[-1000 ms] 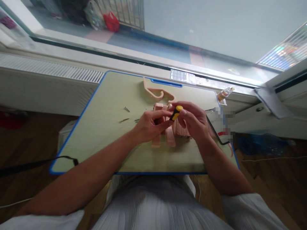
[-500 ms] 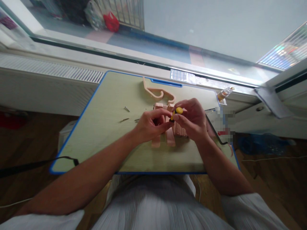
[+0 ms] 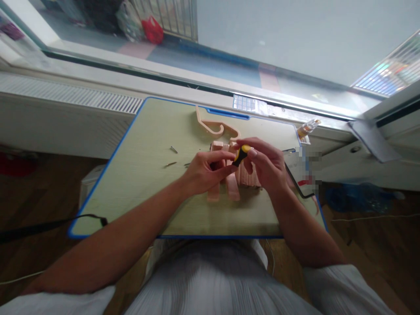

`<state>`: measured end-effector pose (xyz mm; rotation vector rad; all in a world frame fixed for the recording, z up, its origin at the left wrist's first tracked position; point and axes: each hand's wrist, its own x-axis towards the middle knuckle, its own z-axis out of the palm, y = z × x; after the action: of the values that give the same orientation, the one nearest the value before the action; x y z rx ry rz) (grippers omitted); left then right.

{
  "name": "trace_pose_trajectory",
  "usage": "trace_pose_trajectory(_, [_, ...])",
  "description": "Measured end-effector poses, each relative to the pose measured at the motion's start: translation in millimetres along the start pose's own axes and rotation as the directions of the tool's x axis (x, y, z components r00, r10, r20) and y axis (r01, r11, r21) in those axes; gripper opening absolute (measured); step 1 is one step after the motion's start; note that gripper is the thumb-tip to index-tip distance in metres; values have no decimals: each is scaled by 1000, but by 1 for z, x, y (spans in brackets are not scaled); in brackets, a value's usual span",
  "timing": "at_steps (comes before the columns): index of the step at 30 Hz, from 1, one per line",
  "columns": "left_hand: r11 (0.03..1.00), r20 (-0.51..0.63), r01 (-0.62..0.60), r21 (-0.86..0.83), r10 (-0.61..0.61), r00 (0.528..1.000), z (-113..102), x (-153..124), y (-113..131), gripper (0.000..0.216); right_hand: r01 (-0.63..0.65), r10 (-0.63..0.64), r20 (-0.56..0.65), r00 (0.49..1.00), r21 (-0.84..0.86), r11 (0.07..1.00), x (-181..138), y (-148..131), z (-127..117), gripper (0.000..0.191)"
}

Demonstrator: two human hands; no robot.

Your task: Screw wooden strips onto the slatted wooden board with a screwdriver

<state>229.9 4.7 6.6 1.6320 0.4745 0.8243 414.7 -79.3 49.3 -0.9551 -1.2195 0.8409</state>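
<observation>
My right hand (image 3: 265,168) is closed round the yellow and black handle of a small screwdriver (image 3: 241,154), its tip pointing down-left into a pale pink plastic assembly (image 3: 232,186) on the green table (image 3: 147,175). My left hand (image 3: 205,170) is curled on the assembly's left side, fingers pinched beside the screwdriver tip. What lies between those fingertips is hidden. A curved pink plastic part (image 3: 213,126) lies just behind the hands.
Loose screws (image 3: 173,149) and a second screw (image 3: 169,164) lie left of my hands. A small glass bottle (image 3: 307,127) stands at the table's far right corner by the window sill. A black cable (image 3: 49,225) runs off the table's near left corner. A radiator (image 3: 65,98) sits behind.
The screwdriver handle has twisted in my right fingers, first turned end-on, now angled back as a second ago. My left hand and the pink assembly have stayed put.
</observation>
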Motion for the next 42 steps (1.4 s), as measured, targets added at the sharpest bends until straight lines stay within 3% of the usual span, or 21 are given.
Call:
trace_pose_trajectory(8, [999,14,-20,49,19,1000,-1,-1,0,36,65,-64,-27,998,23,998,1,-3,6,18])
trace_pose_trajectory(20, [998,-28,-52,-32,51,998,4,-1,-2,33,115,-113,-36,993,61,991,0,3,11,30])
trace_pose_trajectory(29, [1000,-9,-19,-7,19,1000,1,0,-2,34,-14,14,-3,1000,-15,1000,-1,-2,3,30])
trace_pose_trajectory(34, [999,21,-27,32,26,999,1,-2,0,34,15,-15,-10,1000,23,1000,-1,-4,6,22])
trace_pose_trajectory(42, [997,18,-18,75,17,1000,0,-3,4,35,50,-49,-29,998,30,998,-2,-1,9,29])
